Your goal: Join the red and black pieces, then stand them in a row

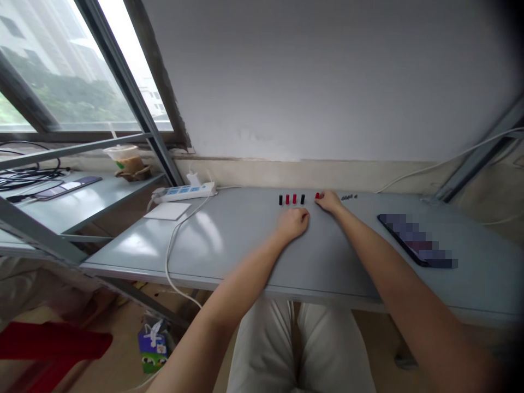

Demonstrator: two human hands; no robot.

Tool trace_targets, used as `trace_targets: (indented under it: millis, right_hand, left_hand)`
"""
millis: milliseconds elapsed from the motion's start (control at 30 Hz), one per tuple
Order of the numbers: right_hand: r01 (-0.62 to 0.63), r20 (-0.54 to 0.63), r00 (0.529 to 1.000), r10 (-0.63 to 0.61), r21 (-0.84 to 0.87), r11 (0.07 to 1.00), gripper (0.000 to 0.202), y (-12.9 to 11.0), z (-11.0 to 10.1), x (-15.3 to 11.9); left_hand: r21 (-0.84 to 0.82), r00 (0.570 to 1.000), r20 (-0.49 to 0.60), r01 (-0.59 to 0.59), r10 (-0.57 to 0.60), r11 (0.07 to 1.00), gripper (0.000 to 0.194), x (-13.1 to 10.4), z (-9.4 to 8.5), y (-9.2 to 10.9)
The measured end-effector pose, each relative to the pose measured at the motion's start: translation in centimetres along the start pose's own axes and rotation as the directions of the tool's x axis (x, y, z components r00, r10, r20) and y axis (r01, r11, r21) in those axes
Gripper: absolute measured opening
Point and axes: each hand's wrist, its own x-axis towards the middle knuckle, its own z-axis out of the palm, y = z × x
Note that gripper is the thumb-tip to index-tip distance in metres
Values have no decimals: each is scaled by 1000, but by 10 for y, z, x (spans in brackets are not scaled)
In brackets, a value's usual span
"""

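Right of a row of four small black and red cylinders [294, 198], the right hand [328, 201] pinches a small red piece [317, 196]. The left hand [293, 222] curls in front of them (can't tell if it's empty). Handling the red piece seems the step; the next move needs a steady pinch.

The desk [327, 262] is carrying four pegs [294, 199], standing in a row, red pair between black! Left of the pegs, a power strip [190, 191], card [167, 211] and cable [167, 259] are lying; right of them, small bits [349, 197] are sitting, and farther right, a phone [405, 239].
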Motion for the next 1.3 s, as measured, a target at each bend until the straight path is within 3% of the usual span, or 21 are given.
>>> trace_targets:
  millis: [567, 733, 933, 1100, 1300]
  right_hand:
    - [-12, 49, 999, 14, -43, 999, 11, 11, 4, 7]
    - [-26, 110, 993, 39, -114, 993, 20, 16, -12, -1]
    - [72, 85, 995, -55, -209, 975, 15, 22, -21, -18]
    - [221, 112, 969, -218, -14, 975, 17, 3, -11, -35]
    - [221, 87, 970, -226, 68, 973, 26, -27, 6, -37]
  left_hand:
    - [-22, 1000, -21, -2, 1, 1000, 28, 1, 4, -2]
    - [35, 991, -53, 123, -121, 992, 29, 1, -1, -1]
    - [65, 953, -36, 304, -302, 951, 28, 2, -6, 1]
    - [66, 941, -29, 337, -336, 939, 29, 1, -7, 3]
    - [47, 968, -29, 250, -249, 967, 27, 1, -4, -1]
